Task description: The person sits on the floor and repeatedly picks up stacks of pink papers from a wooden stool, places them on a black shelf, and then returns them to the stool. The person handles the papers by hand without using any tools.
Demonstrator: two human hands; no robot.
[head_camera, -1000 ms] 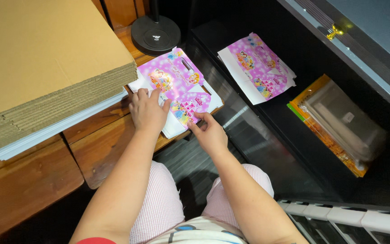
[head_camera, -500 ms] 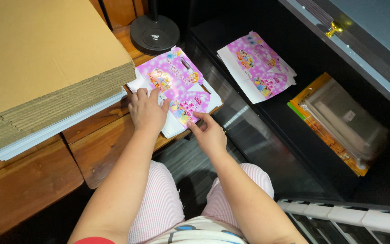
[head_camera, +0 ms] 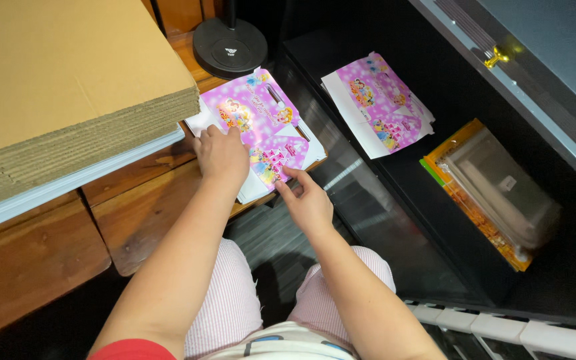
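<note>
Left hand (head_camera: pixel 221 155) lies flat, fingers spread, on the pink printed card stack (head_camera: pixel 261 127), gripping nothing. The right hand (head_camera: pixel 308 200) sits at the stack's near corner, fingers loosely open, thumb and forefinger touching the edge. The stack's long axis runs away from both hands.

Your left grip (head_camera: pixel 221 155) hiding the pink sheet stack's (head_camera: pixel 261 130) near-left corner, cardboard stack (head_camera: pixel 68 87) cut off beyond it leftward, wrapped packet (head_camera: pixel 495 190) off to your right blurred

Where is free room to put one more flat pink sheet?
Bare dark surface lies between the second pink sheet and the orange packet. It is crowded around the pink stack, where both hands and the cardboard pile press in.
</note>
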